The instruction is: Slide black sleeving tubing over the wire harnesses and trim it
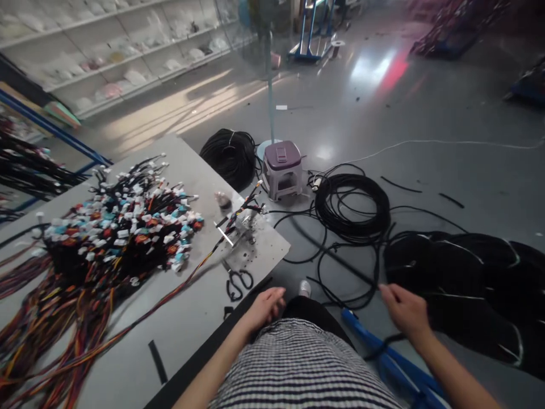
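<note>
A thin black cable (340, 287) is seen running across the grey floor (447, 170), its long axis slanting from the far left toward the near right, where it meets the right hand (406, 312). The right hand's fingers are drawn together, seemingly pinched on this cable, though the contact itself is blurred. The cable's free run lies left and farther away, leading to a loose coil of black cable (352, 207). The left hand (266, 307) is rested at the near edge of the grey tabletop (191, 335), its fingers loosely curled and holding nothing; black-handled scissors (238, 281) are lying just beyond it. The right hand is the nearer to the cable.
</note>
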`<state>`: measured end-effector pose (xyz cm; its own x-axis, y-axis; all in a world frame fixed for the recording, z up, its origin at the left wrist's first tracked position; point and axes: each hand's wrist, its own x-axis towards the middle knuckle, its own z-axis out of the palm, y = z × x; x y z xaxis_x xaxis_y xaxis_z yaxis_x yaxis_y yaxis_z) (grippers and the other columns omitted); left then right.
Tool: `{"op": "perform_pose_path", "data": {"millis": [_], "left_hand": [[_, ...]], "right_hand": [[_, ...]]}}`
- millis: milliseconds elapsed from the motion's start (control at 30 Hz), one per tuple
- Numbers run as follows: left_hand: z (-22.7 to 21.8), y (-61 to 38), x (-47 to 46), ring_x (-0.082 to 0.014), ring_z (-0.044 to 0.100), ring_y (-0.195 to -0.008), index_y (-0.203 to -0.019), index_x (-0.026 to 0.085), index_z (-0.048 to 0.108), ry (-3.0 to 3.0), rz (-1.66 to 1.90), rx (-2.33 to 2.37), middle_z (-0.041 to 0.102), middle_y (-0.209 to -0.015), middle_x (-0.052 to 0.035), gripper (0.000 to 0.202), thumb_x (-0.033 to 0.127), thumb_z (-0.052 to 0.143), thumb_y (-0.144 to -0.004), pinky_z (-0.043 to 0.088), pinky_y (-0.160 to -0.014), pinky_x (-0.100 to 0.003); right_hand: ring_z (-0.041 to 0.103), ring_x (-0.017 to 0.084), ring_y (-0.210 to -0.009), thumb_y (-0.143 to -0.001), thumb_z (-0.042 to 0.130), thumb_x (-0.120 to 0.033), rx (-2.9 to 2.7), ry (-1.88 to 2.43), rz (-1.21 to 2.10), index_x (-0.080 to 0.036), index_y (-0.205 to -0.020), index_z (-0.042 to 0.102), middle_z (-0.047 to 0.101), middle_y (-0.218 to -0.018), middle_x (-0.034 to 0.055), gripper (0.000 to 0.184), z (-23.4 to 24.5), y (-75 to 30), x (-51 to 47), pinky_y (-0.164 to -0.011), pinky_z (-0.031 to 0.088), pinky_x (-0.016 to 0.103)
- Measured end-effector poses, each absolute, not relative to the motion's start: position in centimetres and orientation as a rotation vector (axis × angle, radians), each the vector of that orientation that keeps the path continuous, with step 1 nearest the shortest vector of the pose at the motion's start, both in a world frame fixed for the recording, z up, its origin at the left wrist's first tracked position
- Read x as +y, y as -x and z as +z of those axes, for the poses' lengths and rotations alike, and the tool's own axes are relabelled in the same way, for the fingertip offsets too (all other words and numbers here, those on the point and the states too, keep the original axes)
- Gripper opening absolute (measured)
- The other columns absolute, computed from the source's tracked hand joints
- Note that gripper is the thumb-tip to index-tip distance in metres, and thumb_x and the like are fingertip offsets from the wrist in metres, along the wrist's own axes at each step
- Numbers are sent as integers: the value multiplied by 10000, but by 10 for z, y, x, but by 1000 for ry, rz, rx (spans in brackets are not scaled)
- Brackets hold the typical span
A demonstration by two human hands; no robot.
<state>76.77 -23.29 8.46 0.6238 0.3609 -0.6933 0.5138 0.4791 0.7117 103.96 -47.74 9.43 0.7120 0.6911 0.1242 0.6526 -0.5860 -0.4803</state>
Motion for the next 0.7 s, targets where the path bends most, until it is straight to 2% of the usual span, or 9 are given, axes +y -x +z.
{"op": "perform_pose_path", "data": {"millis": [100,167,233,333,433,500,567,633,700], "left_hand": [[99,-859,-228,-155,626,-760,-1207,184,604,-777,77,822,682,-1032,-104,629,599,683,-740,422,-580,-227],[107,-898,-214,-136,604,-684,-1103,164,632,-665,293,851,672,-781,-41,572,582,718,-722,447,-620,-237],[110,-922,-196,-92,470,-499,-880,157,635,-606,472,930,461,-482,58,433,557,714,-733,423,-584,-228],[107,-943,-180,-72,229,-392,-622,192,468,-615,500,1010,176,-405,98,460,594,558,-825,351,-510,-229],[101,-970,-182,-107,357,-467,-605,204,435,-877,291,981,338,-471,39,571,680,294,-888,409,-579,-279],[98,-992,-182,-158,522,-692,-715,188,559,-1162,190,852,550,-672,-36,608,691,263,-887,456,-734,-318],[94,-1010,-174,-182,547,-845,-888,179,634,-1350,141,721,616,-841,-64,595,670,298,-893,448,-824,-321],[83,-1017,-156,-173,535,-779,-973,171,631,-1383,109,723,601,-803,-46,583,659,323,-890,448,-779,-305],[65,-1009,-137,-157,495,-650,-909,162,616,-1373,70,892,549,-691,-16,601,693,337,-860,434,-677,-288]], "right_hand": [[495,110,-509,-948,383,-614,-1334,2186,363,-169,-613,624,549,-537,40,607,83,-1047,-467,-553,350,217],[513,119,-529,-954,373,-611,-1414,2155,603,-170,-609,612,552,-547,41,609,75,-1059,-468,-556,338,228],[523,138,-546,-946,316,-653,-1331,2224,866,-172,-580,571,562,-565,49,655,66,-1074,-464,-565,341,244],[567,169,-618,-924,217,-710,-968,2193,1348,-172,-707,624,634,-680,68,708,60,-1091,-429,-607,398,258],[560,156,-595,-865,207,-801,-697,1680,1799,-135,-846,653,649,-729,75,801,71,-1097,-362,-605,436,260],[522,127,-561,-823,348,-820,-696,1390,1884,-119,-776,633,629,-696,63,758,85,-1106,-318,-595,427,246],[465,97,-521,-799,516,-746,-707,1337,1901,-115,-775,639,592,-639,27,644,97,-1124,-290,-553,386,220],[415,79,-482,-759,630,-647,-643,1468,1890,-110,-866,670,551,-591,-7,549,102,-1150,-280,-496,329,199],[419,77,-485,-697,691,-560,-480,1707,1750,-107,-938,686,558,-608,-7,513,96,-1182,-284,-474,315,193]]}}
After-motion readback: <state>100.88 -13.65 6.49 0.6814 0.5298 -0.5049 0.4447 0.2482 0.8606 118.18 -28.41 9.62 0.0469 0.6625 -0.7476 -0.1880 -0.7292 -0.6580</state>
